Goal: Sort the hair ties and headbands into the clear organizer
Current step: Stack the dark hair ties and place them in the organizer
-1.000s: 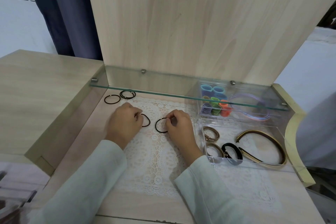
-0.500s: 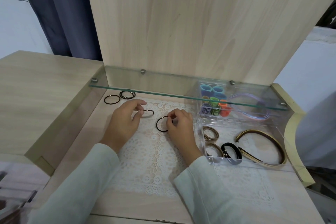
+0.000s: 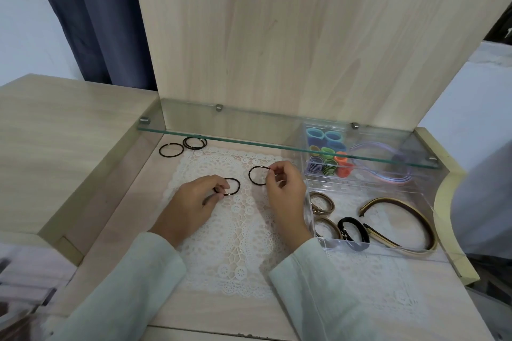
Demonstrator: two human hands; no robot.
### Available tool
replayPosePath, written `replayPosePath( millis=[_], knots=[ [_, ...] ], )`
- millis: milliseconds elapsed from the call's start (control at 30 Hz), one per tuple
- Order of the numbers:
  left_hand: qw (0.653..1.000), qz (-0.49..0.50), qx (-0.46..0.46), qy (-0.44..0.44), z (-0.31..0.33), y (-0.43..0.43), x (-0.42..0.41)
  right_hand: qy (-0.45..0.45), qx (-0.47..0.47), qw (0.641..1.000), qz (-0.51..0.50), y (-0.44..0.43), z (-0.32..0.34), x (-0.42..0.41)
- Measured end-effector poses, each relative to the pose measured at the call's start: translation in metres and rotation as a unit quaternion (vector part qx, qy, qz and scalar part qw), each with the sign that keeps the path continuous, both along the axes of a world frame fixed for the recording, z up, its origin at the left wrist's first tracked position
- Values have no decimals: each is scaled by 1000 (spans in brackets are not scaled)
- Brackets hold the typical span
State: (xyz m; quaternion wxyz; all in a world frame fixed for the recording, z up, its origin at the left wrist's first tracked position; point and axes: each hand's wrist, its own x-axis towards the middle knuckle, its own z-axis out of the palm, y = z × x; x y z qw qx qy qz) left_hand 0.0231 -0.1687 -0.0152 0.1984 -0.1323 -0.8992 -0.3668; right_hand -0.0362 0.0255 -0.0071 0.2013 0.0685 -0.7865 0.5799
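Note:
My left hand [image 3: 194, 199] pinches a thin black hair tie [image 3: 234, 184] over the lace mat. My right hand [image 3: 286, 188] pinches a second black hair tie [image 3: 253, 174] by its right side. More black hair ties [image 3: 171, 150] and a small stack of them [image 3: 194, 143] lie at the back left under the glass shelf. The clear organizer [image 3: 368, 250] stands to the right. It holds brown and black hair ties [image 3: 321, 202], a brown headband [image 3: 407, 219], coloured ties [image 3: 327, 163] and pastel headbands [image 3: 388, 174].
A glass shelf [image 3: 277, 144] spans the recess just above the far ties and the organizer's back half. An upright wooden panel [image 3: 304, 36] stands behind. A raised wooden surface [image 3: 61, 133] borders the left. A white lace mat [image 3: 232, 230] covers the recess floor.
My left hand pulled back toward me with its hair tie. My right hand lifted its hair tie slightly and moved it toward the right.

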Motion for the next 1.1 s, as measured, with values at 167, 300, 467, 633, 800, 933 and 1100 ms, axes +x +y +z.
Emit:
replayPosePath(
  millis=[167,300,467,633,800,933,1100],
  knots=[
    [1000,-6,2,-17,-2,-2,0,32,14,998,52,-2,1,3],
    [998,-5,51,-30,2,1,3,63,60,991,105,-4,-1,4],
    [993,91,66,33,3,0,3,96,110,976,161,-5,-1,8],
    [986,154,-1,59,-7,-2,-2,111,161,960,200,-6,-3,9],
    [979,199,-14,29,-11,-4,-3,122,198,949,212,-7,-5,8],
    [979,198,-47,18,-11,-4,-3,120,197,950,211,-7,-6,8],
    [978,200,-56,9,-11,-4,-3,125,201,948,213,-8,-5,8]
  ],
)
